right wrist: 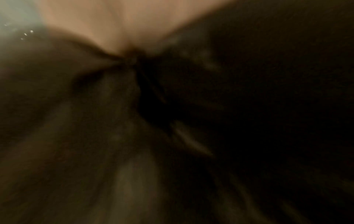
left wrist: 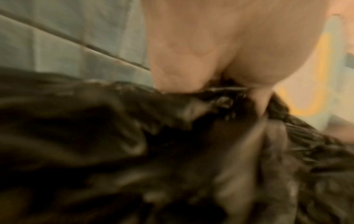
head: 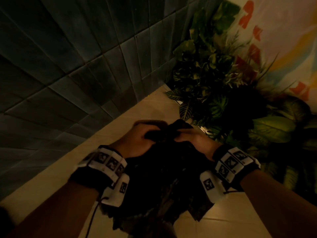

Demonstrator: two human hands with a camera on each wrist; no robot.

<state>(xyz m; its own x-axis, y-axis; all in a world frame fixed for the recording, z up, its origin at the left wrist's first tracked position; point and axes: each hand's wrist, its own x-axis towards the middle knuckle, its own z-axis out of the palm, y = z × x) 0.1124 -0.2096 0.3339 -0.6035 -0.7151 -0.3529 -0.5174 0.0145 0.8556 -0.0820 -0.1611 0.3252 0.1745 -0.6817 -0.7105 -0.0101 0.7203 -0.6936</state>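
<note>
Black plastic bag (head: 154,169): it hangs in front of the person, above the pale floor (head: 145,109), held up by both hands. Its long axis runs from the gathered neck (head: 164,131), at the far end, down and back toward the person's body. The neck lies directly between the two hands, at the fingertips of each.

Left hand (head: 135,140): fingers curled round a bunched flap of film on the left of the neck. The left wrist view confirms crumpled film pinched under the hand.

Right hand (head: 197,140): fingers curled round the matching flap on the right. The right wrist view is blurred, but shows film drawn to a point at the hand.

Both hands are equally near the neck, and neither is free. The step in hand appears to be closing the bag. A tie would require the two flaps to cross over the neck, so the hands would have to pass each other across that axis.

Markings: no brand or label is visible on the bag. Each wrist band (head: 109,162) carries black-and-white square marker patterns, not text. Red characters (head: 248,14) on the pale panel (head: 283,40) behind the plants (head: 214,74) are tilted, cropped and not legible. A dark tiled wall (head: 68,57) stands to the left.
</note>
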